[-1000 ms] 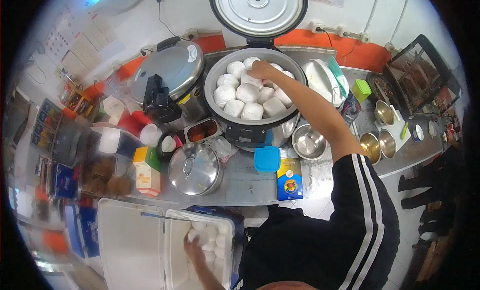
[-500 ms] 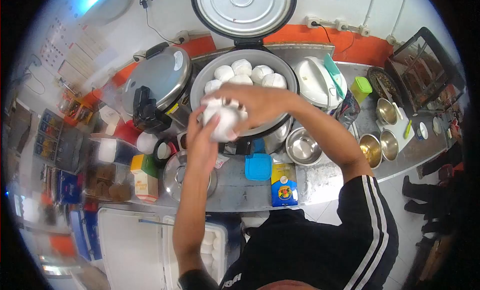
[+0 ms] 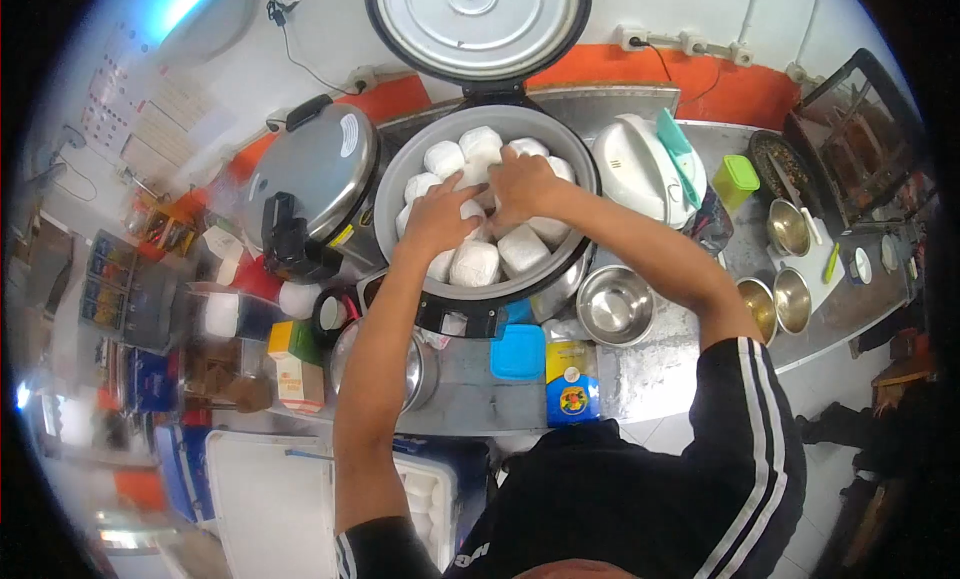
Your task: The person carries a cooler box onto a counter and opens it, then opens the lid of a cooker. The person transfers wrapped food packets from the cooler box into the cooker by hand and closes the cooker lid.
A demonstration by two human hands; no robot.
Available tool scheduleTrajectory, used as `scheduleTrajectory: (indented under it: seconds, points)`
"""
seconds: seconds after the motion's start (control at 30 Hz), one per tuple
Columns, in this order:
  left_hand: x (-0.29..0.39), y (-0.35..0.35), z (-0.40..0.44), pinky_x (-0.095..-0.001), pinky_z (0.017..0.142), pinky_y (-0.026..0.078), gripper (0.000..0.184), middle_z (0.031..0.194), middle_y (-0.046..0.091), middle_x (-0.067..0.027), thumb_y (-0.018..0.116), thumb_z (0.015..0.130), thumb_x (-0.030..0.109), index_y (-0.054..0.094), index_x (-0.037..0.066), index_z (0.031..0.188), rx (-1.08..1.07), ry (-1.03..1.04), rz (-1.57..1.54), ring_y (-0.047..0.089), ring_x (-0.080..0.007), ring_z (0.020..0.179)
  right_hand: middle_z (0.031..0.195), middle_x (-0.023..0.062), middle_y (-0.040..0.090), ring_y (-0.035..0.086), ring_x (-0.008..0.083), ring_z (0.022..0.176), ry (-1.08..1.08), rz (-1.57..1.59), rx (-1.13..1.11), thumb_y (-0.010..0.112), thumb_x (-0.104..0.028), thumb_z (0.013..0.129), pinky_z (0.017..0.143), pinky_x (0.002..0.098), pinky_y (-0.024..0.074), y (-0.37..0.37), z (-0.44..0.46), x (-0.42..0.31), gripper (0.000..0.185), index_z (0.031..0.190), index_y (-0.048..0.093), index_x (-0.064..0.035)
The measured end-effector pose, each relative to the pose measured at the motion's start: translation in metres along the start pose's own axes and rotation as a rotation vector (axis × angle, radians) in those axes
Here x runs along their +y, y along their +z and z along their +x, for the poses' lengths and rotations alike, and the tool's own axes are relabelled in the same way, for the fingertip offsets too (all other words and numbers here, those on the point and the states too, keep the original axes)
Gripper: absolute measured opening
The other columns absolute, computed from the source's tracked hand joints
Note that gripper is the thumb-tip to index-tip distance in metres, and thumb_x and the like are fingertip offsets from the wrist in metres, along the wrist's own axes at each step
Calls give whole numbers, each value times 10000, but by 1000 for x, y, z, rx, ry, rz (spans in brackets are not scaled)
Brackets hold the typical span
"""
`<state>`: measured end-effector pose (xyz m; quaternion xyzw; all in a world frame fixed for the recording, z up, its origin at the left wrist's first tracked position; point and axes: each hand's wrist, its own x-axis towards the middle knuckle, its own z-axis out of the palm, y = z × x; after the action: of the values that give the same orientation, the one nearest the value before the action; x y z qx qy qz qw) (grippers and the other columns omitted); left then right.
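Note:
Both hands are down inside the grey pot (image 3: 393, 169) of a large rice cooker, among several round white wrapped bundles (image 3: 474, 264). My left hand (image 3: 438, 217) has thumb and fingers around a white bundle (image 3: 469, 211) near the middle of the pot. Facing it, my right hand (image 3: 522, 186) curls its fingers down at the same spot; its fingertips are partly hidden between the bundles. More bundles ring the pot wall. The cooker's round lid (image 3: 478, 24) stands open behind.
A closed cooker (image 3: 310, 179) stands left, a white lidded appliance (image 3: 640, 169) right. Metal bowls (image 3: 615, 305), a blue container (image 3: 518, 353) and a blue-yellow packet (image 3: 572, 384) sit on the steel counter. Below, an open white box (image 3: 425, 489) holds more white pieces.
Both hands, which held a white bundle above the pot's front rim, have moved forward and down into the pot. The front bundles are now uncovered, and the view has shifted slightly.

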<state>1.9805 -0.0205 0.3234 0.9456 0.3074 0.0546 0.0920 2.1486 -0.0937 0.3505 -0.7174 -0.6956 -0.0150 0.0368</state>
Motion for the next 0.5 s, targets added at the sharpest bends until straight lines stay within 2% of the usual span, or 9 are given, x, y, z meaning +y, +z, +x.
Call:
scheduleTrajectory:
  seconds: [0.07,0.1,0.2,0.23,0.43,0.5]
  points:
    - [-11,4,1,-524,1030,341,567,1471,346,-141,660,773,352,529,241,1314,-28,3,-21,444,-339,1266,1084,266,561,590,404,998,-242,96,-219,746,-448,626,849,419,499,1,5,4,682,1060,574,50]
    - [-11,4,1,-544,1028,332,571,1487,324,-137,654,775,362,525,249,1319,-44,19,-45,450,-339,1263,990,250,639,636,344,968,-274,104,-163,762,-392,587,806,398,530,0,11,7,553,937,676,28]
    - [-10,2,1,-534,1024,337,566,1485,329,-137,640,778,367,523,271,1324,-37,26,-21,450,-329,1271,926,212,670,662,329,907,-170,165,-154,755,-370,561,782,404,537,1,16,11,491,860,696,14]
    - [-11,2,2,-554,1031,314,568,1500,309,-119,633,782,373,517,283,1331,-58,23,-46,434,-326,1287,910,231,661,655,351,880,-185,118,-194,750,-452,589,778,424,521,0,18,13,638,993,626,26]
    - [-10,-1,0,-562,1056,267,559,1524,269,-85,616,808,373,495,302,1349,-88,-4,-47,424,-316,1299,905,229,655,649,361,876,-195,69,-189,717,-475,612,764,442,518,3,8,8,635,1027,618,-5]
    - [-8,-2,-2,-552,1034,298,549,1521,273,-88,605,818,372,491,310,1351,-83,2,-28,426,-310,1296,931,220,655,651,359,892,-137,106,-117,724,-467,609,776,433,522,1,2,9,666,1078,603,-9]
